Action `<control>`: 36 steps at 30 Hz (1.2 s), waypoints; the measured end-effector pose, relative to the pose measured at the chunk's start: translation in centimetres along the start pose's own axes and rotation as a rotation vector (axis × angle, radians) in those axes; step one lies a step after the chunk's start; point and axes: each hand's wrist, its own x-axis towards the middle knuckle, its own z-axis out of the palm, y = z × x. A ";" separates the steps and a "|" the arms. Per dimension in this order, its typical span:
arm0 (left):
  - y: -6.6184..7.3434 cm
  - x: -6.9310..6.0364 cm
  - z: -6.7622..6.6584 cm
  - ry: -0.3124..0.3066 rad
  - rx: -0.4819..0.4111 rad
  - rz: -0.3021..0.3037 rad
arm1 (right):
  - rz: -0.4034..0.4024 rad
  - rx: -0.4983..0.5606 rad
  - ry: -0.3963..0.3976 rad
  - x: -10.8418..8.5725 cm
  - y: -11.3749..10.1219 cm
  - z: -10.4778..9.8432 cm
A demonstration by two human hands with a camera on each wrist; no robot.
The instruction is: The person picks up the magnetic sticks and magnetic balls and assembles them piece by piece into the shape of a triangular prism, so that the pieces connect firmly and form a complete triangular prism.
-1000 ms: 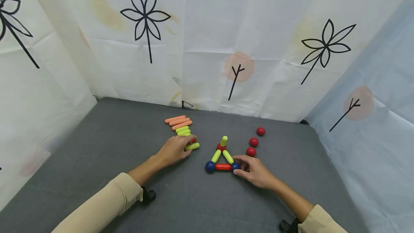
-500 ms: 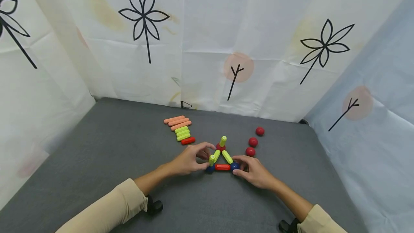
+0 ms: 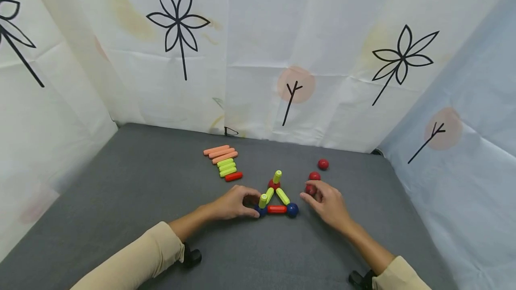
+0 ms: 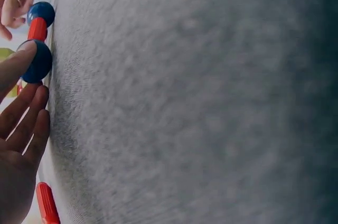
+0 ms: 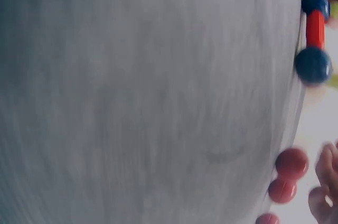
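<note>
- Right hand [image 3: 331, 206] has left the right blue ball [image 3: 292, 210], fingers parted, holding nothing, beside the nearest red ball [image 5: 292, 164]!
- Left hand [image 3: 233, 203] pinches the left blue ball [image 3: 262, 211], yellow-green rod [image 3: 263, 201] upright atop.

Reaches forward and inward with the left forearm [image 3: 191, 223], bare from the left hand [image 3: 234, 203] back to the cuff of the tan left sleeve [image 3: 137, 258]. Grips between the left thumb [image 4: 16, 65], on the body side, and the left fingers [image 4: 29, 121] opposite. Slants the right forearm [image 3: 364, 243] inward too, bare down to the right sleeve [image 3: 399, 274]. Poises the right hand [image 3: 329, 202] well apart from the left and roughly level with it, loosely curved, index finger beyond the parted thumb.
</note>
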 end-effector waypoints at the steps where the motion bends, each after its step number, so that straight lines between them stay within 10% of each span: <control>1: 0.0 0.1 -0.1 -0.003 -0.004 0.000 | 0.019 -0.044 0.040 0.1 0.3 -0.1; 11: 0.2 0.4 -0.4 -0.033 0.012 0.004 | 0.311 -0.188 -0.172 0.9 1.9 -0.2; 18: 0.3 0.6 -0.4 -0.047 0.008 0.011 | 0.028 0.026 -0.042 2.2 -2.1 -0.4; 24: 0.2 0.5 -0.5 -0.040 0.007 0.004 | -0.227 0.242 -0.132 3.6 -6.7 -0.1; 36: 0.0 0.3 -0.5 -0.038 -0.007 0.024 | -0.258 0.273 -0.161 3.8 -7.0 0.7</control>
